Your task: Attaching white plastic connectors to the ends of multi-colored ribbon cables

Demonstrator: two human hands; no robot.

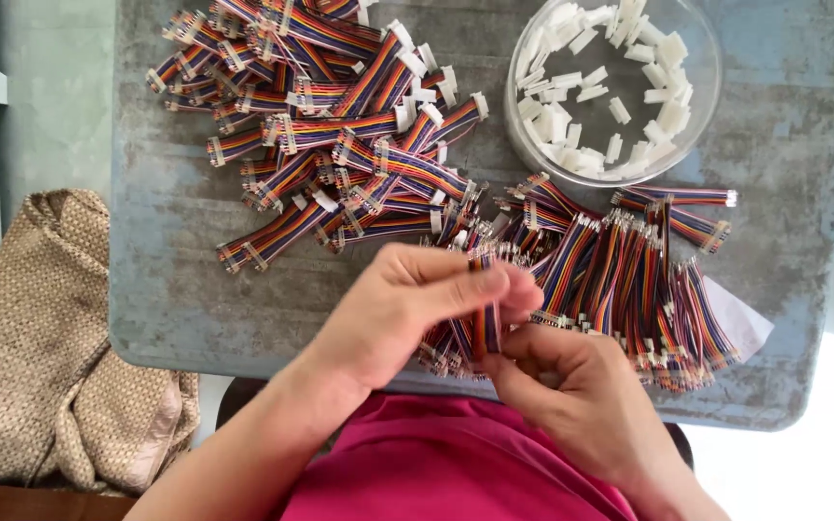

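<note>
Both hands meet just above the near edge of the grey tray (166, 318). The left hand (407, 309) reaches in palm-down, fingers pinching the top of a short rainbow ribbon cable (486, 314); the right hand (571, 386) grips its lower end. The cable stands roughly upright in the view, pointing away toward the clear bowl of white connector housings (610, 87).

Low in the middle of the frame, the left hand (407, 309) and the right hand (571, 386) together pinched one short rainbow ribbon cable (486, 323), held roughly upright. Behind them a loose heap of bare-ended cables (629, 280) spread toward the right. Cables with white connectors (340, 125) were piled at upper left. A clear round bowl (707, 106) of white plastic housings (591, 87) stood at upper right on the worn grey table (803, 193). A beige woven cloth (41, 338) lay at left.
</note>
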